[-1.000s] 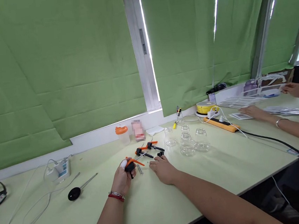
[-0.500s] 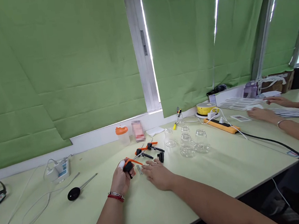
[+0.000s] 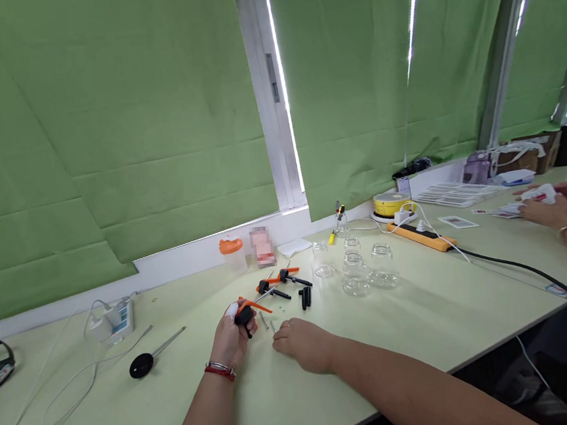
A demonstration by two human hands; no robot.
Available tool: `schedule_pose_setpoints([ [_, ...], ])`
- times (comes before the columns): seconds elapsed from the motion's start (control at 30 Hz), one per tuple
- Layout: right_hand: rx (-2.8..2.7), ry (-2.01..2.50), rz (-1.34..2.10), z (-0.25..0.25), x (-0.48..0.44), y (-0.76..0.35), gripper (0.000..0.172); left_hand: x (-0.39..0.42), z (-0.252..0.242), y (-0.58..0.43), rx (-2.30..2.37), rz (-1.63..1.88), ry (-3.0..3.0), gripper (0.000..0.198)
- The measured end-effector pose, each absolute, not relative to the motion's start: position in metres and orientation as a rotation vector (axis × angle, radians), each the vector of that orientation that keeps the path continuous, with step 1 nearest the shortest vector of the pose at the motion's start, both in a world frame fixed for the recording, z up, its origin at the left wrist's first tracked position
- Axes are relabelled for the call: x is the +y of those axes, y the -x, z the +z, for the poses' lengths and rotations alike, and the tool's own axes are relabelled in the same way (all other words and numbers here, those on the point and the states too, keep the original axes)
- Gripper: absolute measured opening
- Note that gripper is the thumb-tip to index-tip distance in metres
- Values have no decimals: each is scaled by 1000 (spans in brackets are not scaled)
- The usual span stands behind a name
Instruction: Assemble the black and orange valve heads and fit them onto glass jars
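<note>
My left hand (image 3: 230, 341) is closed round a small black and orange pump part (image 3: 247, 311), held just above the pale green table (image 3: 423, 306); one fingertip wears a white wrap. My right hand (image 3: 304, 345) rests knuckles-up on the table with its fingers curled down over a short metal pin (image 3: 273, 326); whether it grips the pin is hidden. Another metal pin (image 3: 262, 319) lies between my hands. Beyond them lie more black and orange pump parts (image 3: 279, 281) and two small black caps (image 3: 305, 297).
Several empty clear glass jars (image 3: 354, 272) stand right of the parts. An orange-lidded cup (image 3: 232, 254) stands by the sill. A black disc on a rod (image 3: 142, 364), a white charger (image 3: 109, 321) with cables, and an orange power strip (image 3: 420, 235) lie around. Another person's hands (image 3: 546, 208) handle cards far right.
My right hand drew back toward me and curled its fingers down near the metal pin. The left hand stayed put with its part. The other person's hands moved further right.
</note>
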State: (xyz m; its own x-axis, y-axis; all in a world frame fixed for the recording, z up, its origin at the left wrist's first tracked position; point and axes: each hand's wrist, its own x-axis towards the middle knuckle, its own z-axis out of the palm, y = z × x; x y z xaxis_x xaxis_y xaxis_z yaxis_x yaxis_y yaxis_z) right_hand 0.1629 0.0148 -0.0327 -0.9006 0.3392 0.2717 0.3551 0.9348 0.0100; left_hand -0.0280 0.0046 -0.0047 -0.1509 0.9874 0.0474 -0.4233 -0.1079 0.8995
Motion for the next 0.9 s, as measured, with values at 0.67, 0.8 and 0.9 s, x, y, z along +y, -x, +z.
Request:
schedule_pose_setpoints([
  [0.67,-2810,299,-461,-31,-2,-153,14,-3,-11,-8,895,1323,-738,21],
  [0.8,-2825,312,-392,-31,0,-153,16,-4,-10,-12,903,1281,-701,20],
  [0.9,-2822,282,-414,-30,-1,-153,18,-6,-8,-14,943,1258,-683,20],
])
